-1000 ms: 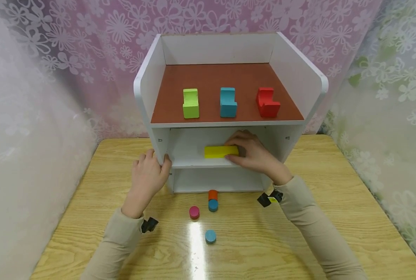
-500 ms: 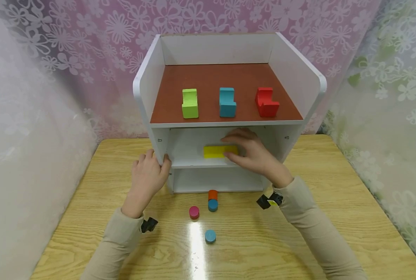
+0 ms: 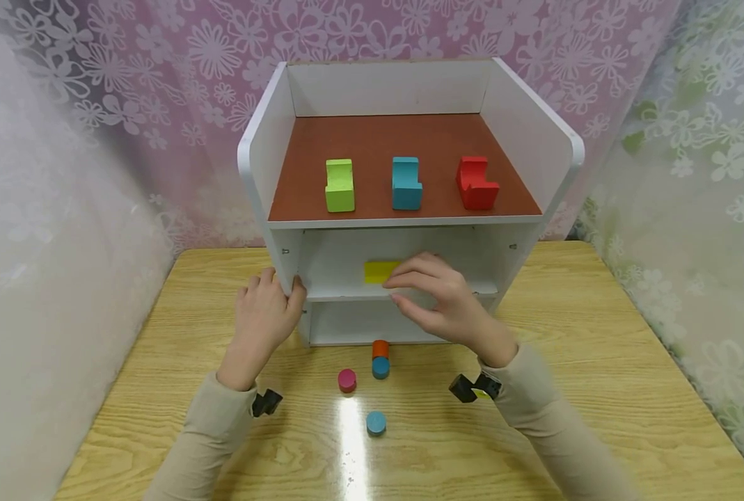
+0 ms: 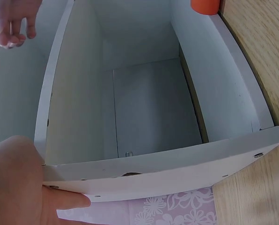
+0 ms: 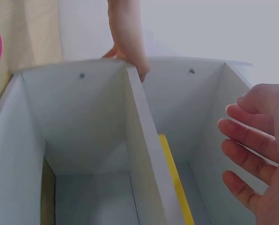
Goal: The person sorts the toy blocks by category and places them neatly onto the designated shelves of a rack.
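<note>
A yellow block (image 3: 378,272) lies lengthwise on the middle shelf of a small white shelf unit (image 3: 403,223); the right hand covers its right end in the head view. In front of that shelf, the right hand (image 3: 443,299) holds nothing, thumb apart from its loosely bent fingers. The right wrist view shows the fingers (image 5: 247,157) away from the yellow block (image 5: 176,180). At the unit's left side panel, the left hand (image 3: 264,316) grips the edge, with its thumb at the front and its fingers on the outer face.
Green (image 3: 340,186), blue (image 3: 406,184) and red (image 3: 477,184) notched blocks stand in a row on the brown top. Before the unit, on the wooden table (image 3: 221,445), are an orange cylinder (image 3: 381,348), two blue ones (image 3: 381,367) and a pink one (image 3: 347,380).
The right hand has let go of the yellow block and drawn back toward the front and down. The block stays on the middle shelf. The left hand has kept its place.
</note>
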Action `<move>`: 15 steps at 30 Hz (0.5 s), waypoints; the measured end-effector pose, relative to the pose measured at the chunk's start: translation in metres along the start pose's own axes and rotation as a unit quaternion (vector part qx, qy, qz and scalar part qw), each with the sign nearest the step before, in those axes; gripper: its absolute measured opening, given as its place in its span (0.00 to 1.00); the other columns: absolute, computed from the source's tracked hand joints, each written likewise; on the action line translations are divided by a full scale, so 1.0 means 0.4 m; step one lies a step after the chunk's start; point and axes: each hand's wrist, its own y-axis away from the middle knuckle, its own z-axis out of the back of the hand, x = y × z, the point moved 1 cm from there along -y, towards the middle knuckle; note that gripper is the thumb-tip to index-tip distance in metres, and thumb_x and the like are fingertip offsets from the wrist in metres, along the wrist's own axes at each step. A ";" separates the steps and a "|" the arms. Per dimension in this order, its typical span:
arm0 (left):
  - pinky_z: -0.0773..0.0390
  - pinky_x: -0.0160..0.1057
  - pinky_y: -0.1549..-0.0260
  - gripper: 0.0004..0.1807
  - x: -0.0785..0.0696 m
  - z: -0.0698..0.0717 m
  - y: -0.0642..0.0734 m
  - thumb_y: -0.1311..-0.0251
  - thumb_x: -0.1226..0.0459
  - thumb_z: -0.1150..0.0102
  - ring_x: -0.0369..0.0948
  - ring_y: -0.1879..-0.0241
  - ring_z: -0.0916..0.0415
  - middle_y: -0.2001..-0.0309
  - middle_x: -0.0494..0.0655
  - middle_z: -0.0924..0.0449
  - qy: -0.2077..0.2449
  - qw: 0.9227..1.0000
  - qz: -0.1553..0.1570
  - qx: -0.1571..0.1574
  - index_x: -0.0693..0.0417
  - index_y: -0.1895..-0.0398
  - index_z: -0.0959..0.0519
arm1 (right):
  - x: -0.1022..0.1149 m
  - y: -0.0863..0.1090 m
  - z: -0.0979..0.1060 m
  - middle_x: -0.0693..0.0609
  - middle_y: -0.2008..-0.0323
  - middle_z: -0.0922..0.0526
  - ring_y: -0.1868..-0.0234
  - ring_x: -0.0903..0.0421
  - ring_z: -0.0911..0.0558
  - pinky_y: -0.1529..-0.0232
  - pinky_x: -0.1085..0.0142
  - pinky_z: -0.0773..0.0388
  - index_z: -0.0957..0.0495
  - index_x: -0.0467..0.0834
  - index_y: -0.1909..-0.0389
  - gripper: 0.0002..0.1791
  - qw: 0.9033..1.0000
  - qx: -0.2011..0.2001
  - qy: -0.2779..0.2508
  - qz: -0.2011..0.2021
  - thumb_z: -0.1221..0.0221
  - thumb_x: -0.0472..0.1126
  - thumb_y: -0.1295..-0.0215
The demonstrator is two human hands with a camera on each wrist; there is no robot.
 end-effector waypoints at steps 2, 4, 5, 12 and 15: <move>0.30 0.61 0.57 0.29 0.000 0.000 0.000 0.28 0.49 0.66 0.62 0.54 0.27 0.49 0.63 0.24 0.000 1.000 0.001 0.001 0.61 0.46 0.22 | 0.008 0.005 -0.011 0.49 0.61 0.16 0.59 0.52 0.21 0.54 0.60 0.27 0.15 0.40 0.60 0.11 1.000 -0.007 -0.011 0.019 0.40 0.43 0.30; 0.31 0.61 0.56 0.30 0.000 0.000 0.000 0.27 0.49 0.66 0.62 0.53 0.27 0.48 0.63 0.24 0.000 1.000 0.002 0.003 0.62 0.45 0.22 | 0.015 0.010 -0.023 0.49 0.62 0.16 0.60 0.52 0.21 0.55 0.61 0.27 0.15 0.40 0.59 0.09 0.999 -0.009 -0.022 0.033 0.40 0.41 0.31; 0.31 0.61 0.56 0.30 0.000 0.000 0.000 0.27 0.49 0.66 0.63 0.53 0.27 0.48 0.63 0.24 -0.001 1.000 0.003 0.004 0.62 0.45 0.22 | 0.018 0.013 -0.029 0.49 0.62 0.16 0.60 0.52 0.21 0.55 0.61 0.27 0.15 0.40 0.59 0.08 0.999 -0.009 -0.027 0.040 0.40 0.40 0.31; 0.31 0.62 0.55 0.31 0.002 -0.002 -0.001 0.27 0.49 0.66 0.63 0.51 0.28 0.45 0.64 0.25 0.000 1.000 0.002 0.006 0.63 0.43 0.22 | 0.029 0.035 -0.081 0.50 0.63 0.16 0.61 0.53 0.21 0.56 0.61 0.27 0.16 0.40 0.60 0.08 0.997 -0.009 -0.043 0.069 0.40 0.40 0.31; 0.31 0.62 0.56 0.30 0.005 -0.006 -0.002 0.27 0.49 0.66 0.63 0.52 0.27 0.46 0.63 0.25 -0.001 1.000 0.002 0.005 0.62 0.43 0.22 | 0.030 0.046 -0.104 0.50 0.63 0.16 0.61 0.53 0.21 0.57 0.61 0.27 0.16 0.40 0.60 0.07 0.996 -0.009 -0.051 0.072 0.40 0.39 0.31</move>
